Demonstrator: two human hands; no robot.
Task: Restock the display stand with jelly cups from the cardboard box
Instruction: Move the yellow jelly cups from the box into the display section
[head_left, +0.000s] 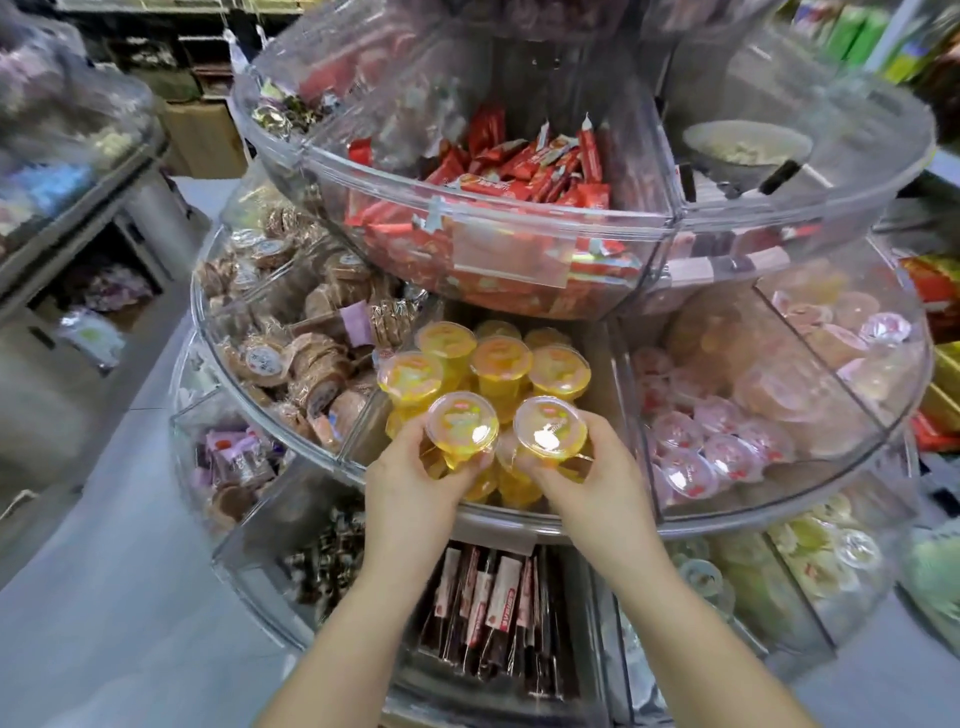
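A round clear plastic display stand (332, 457) rises in tiers in front of me. Its middle tier has a compartment with several yellow jelly cups (501, 361) standing upright. My left hand (415, 478) grips one yellow jelly cup (461, 420) at the front of that compartment. Beside it, my right hand (597, 467) grips another yellow jelly cup (549, 426). Both cups are upright with their foil lids up, just above the cups lying below them. The cardboard box is out of view.
The upper tier (519, 171) with red wrapped bars overhangs the compartment. Brown cookie packs (291, 353) fill the section to the left, pink jelly cups (696, 447) the one to the right. The bottom tier holds dark stick packs (493, 597). Grey floor lies at left.
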